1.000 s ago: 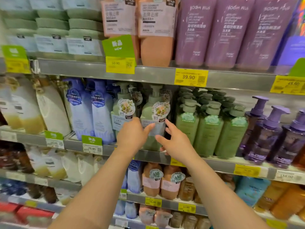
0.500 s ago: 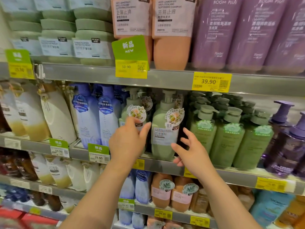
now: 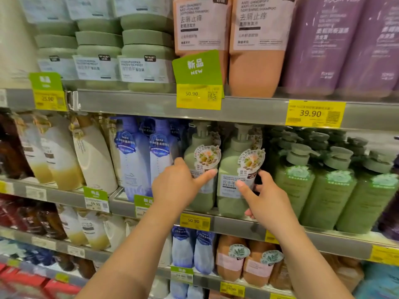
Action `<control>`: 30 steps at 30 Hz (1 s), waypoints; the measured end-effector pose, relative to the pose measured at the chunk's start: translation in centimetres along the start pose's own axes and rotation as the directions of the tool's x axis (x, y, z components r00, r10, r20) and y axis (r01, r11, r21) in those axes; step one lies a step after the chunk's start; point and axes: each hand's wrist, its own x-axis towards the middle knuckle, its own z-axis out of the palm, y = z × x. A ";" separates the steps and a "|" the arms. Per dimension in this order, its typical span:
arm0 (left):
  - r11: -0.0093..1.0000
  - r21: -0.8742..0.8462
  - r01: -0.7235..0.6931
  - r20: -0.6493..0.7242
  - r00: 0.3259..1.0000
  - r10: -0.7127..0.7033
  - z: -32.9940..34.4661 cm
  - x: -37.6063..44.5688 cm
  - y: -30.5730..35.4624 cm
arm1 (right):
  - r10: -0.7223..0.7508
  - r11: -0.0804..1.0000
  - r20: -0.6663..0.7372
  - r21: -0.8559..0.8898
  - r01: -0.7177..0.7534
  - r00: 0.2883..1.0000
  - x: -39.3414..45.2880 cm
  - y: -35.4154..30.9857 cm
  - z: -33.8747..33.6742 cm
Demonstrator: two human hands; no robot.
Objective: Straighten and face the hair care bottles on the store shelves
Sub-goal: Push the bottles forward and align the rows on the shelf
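Grey metal store shelves (image 3: 151, 105) fill the view in stacked tiers, with yellow price tags (image 3: 314, 114) clipped along their front rails. On the middle tier stand two pale green plastic pump bottles with round floral stickers. The left hand (image 3: 176, 185) wraps the left pale green pump bottle (image 3: 199, 167): its thumb lies across the front label and its other fingers curl round the far side, hidden behind the bottle. The right hand (image 3: 266, 197) holds the right pale green pump bottle (image 3: 236, 175), thumb pressed on the white label, fingers spread round the bottle's right flank; the fingertips there are hard to make out. Just left of the left hand's knuckles stand tall blue-capped translucent bottles (image 3: 135, 160), and just beyond the right hand's fingers a row of darker green pump bottles (image 3: 332, 186), blurred. The purple pouches (image 3: 345, 44) on the top tier are cut off at the frame edge, their print smeared. The bases of both held bottles are partly covered by the hands.

Half a second ago the right hand hovered open, short of its bottle; now it touches it. The left hand stays on its bottle, and the shelves appear larger in view.
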 end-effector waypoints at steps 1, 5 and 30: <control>1.000 0.012 0.006 0.005 1.000 -0.006 0.0 0.0 0.0 | 0.006 1.000 -0.007 -0.020 -0.006 1.000 0.0 -0.1 0.2; 0.999 0.034 0.022 0.022 1.000 -0.022 0.1 0.4 -0.4 | 0.021 0.996 -0.032 -0.085 -0.023 0.999 0.0 -0.1 0.5; 0.972 -0.220 0.077 -0.035 0.996 -0.087 -2.7 4.6 -15.9 | -0.327 0.944 -0.023 -0.044 0.326 0.945 -1.8 -10.5 8.7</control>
